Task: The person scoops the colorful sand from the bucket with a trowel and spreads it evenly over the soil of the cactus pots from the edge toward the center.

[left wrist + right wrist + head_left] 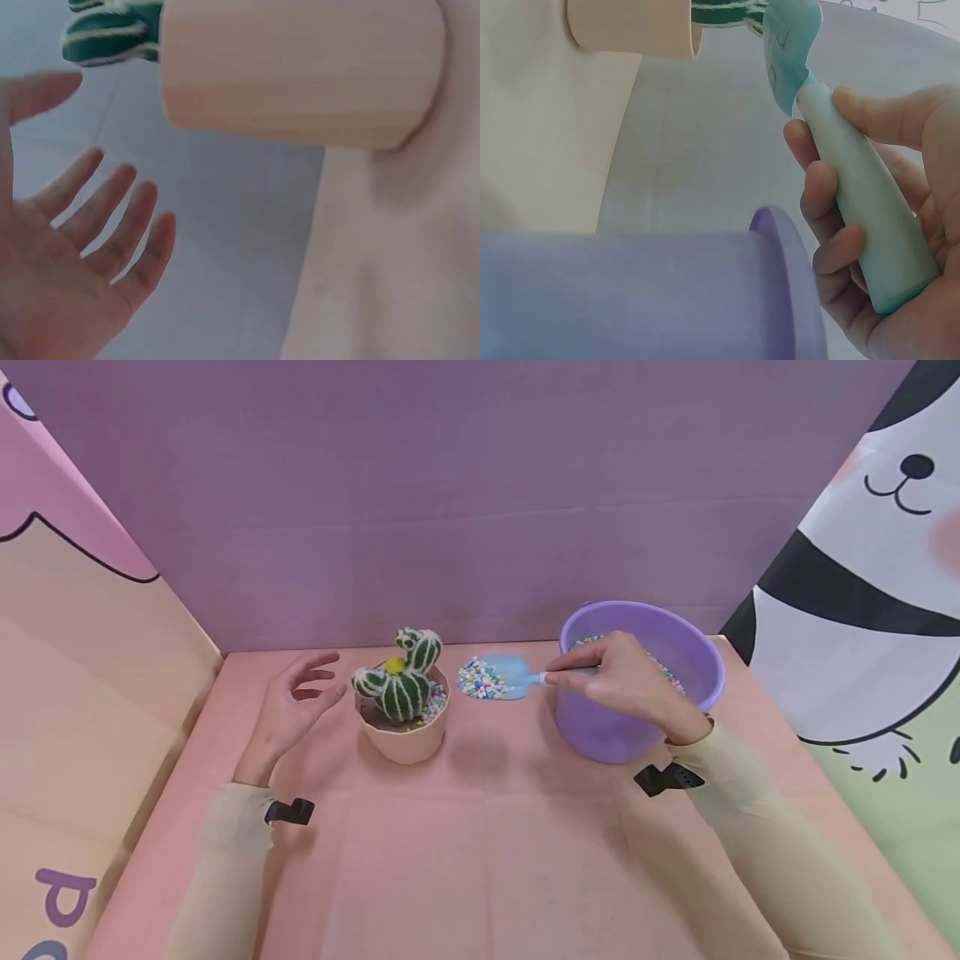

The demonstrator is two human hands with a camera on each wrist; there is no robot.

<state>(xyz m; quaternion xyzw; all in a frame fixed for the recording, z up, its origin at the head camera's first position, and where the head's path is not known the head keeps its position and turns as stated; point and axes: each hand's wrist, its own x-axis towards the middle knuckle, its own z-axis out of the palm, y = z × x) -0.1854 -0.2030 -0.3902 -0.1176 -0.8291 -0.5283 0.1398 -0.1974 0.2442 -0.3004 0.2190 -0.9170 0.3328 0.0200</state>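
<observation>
My right hand (618, 681) grips the handle (866, 199) of a light blue toy shovel (517, 672), thumb along the top and fingers curled beneath. Small multicoloured pebbles (482, 680) lie heaped on the shovel's blade, which hangs above the table between pot and bucket. A peach flower pot (405, 746) holds a striped green cactus (405, 695) with a yellow flower, and similar pebbles cover part of its inside. To the pot's left, my left hand (294, 706) hovers with fingers spread and touches nothing; the left wrist view shows its palm beside the pot (300, 71).
A purple bucket (600, 727) with more pebbles in it stands under and behind my right hand. The pink tabletop (480, 860) meets a purple back wall (465, 510). Printed side panels rise at left and right, a panda (862, 635) on the right one.
</observation>
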